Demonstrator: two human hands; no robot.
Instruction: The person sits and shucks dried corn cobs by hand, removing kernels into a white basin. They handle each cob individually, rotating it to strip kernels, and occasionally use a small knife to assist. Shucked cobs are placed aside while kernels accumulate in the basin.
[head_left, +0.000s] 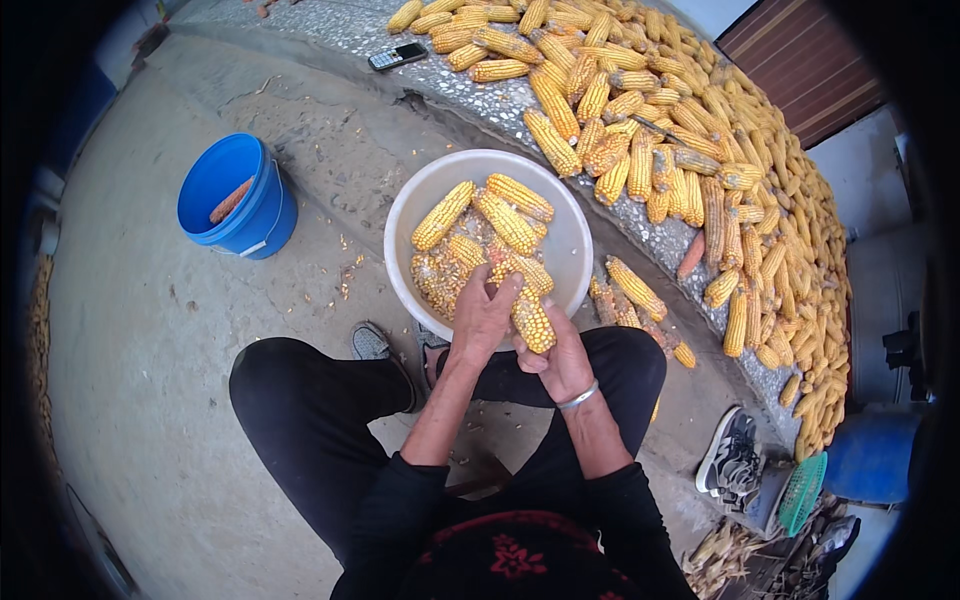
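Note:
An ear of dried yellow corn (534, 324) is tilted over the near rim of a whitish plastic basin (576, 225). My right hand (562, 358), with a silver bracelet at the wrist, grips its lower right side. At its upper left, my left hand (480, 315) also grips the ear, thumb on the kernels; its other fingers are partly hidden. In the basin lie several whole ears, among them one ear (444, 215) at the left, on a layer of loose corn kernels (435, 283). The basin stands on the floor in front of my knees.
A blue bucket (281, 225) with a bare corncob (231, 201) inside stands at left. A large heap of corn ears (675, 135) and a keypad phone (397, 57) lie on the raised ledge. More ears (636, 289) lie beside my right knee, with sneakers (731, 457) farther right.

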